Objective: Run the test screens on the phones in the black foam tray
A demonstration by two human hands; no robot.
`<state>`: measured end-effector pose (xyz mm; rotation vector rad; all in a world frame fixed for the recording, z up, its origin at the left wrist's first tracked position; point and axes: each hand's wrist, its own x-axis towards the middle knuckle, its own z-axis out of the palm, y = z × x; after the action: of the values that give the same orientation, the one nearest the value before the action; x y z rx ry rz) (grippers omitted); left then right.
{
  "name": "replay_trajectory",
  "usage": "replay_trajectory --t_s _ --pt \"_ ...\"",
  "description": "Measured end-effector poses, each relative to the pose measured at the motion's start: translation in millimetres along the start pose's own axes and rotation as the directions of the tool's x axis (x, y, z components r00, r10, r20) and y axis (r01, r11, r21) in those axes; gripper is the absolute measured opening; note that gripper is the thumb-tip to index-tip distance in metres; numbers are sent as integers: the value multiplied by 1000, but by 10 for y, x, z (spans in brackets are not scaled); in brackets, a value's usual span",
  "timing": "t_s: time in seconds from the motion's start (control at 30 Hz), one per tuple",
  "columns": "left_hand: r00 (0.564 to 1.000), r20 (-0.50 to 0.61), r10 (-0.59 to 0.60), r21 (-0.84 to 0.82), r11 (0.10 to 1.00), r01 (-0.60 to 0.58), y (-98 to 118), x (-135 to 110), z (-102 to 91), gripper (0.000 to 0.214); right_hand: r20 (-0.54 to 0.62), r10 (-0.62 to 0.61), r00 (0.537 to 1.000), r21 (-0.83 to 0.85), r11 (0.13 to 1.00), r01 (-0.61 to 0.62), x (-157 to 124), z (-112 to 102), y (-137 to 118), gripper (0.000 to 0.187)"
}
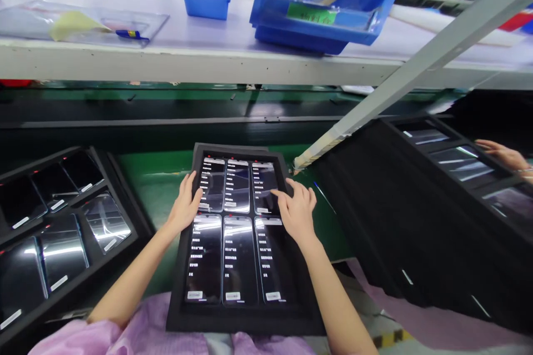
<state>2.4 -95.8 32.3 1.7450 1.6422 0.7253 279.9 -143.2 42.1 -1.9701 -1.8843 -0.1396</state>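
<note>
In front of me lies a black foam tray (245, 319) with several smartphones in two rows, their screens lit with lists of text. My left hand (185, 204) grips the tray's left edge, its thumb over the rim by the upper left smartphone (213, 186). On the other side, my right hand (298, 208) stretches its index finger onto the lit screen of the upper right smartphone (264, 183). The other fingers of that hand are loosely bent near the tray's right edge and hold nothing visible.
Left stands another black tray (139, 216) of dark-screened phones. At right, a co-worker's hand (502, 155) is beside stacked black trays (387, 199). A slanted metal post (400, 86) rises behind my right hand. Blue bins (208, 3) sit on the white shelf (166, 64).
</note>
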Motion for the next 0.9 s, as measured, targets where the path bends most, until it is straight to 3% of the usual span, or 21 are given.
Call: replay_trajectory --t_s 0.13,0.27,0.4,0.53,0.77,0.9 --pt "992 30 -119 -268 956 123 -96 -438 69 61 85 -34 996 64 998 28 -667 -199 -15 42" --pt "981 76 -178 -306 932 193 -117 -659 51 65 171 -38 984 29 999 34 -1028 -266 -103 41" --pt "983 82 -162 -310 934 179 -130 -700 53 64 246 -19 969 -84 996 41 -1042 -247 -145 40" --pt "984 82 -157 -340 924 176 -130 -699 69 66 248 -21 969 -153 986 60 -993 -247 -231 40" --pt "991 83 -108 -319 939 129 -89 -707 54 78 279 -179 943 -58 977 203 -882 -188 -644 36" --pt "990 90 -106 -245 961 125 -63 -697 48 80 271 -229 935 -63 965 255 -836 -126 -731 34"
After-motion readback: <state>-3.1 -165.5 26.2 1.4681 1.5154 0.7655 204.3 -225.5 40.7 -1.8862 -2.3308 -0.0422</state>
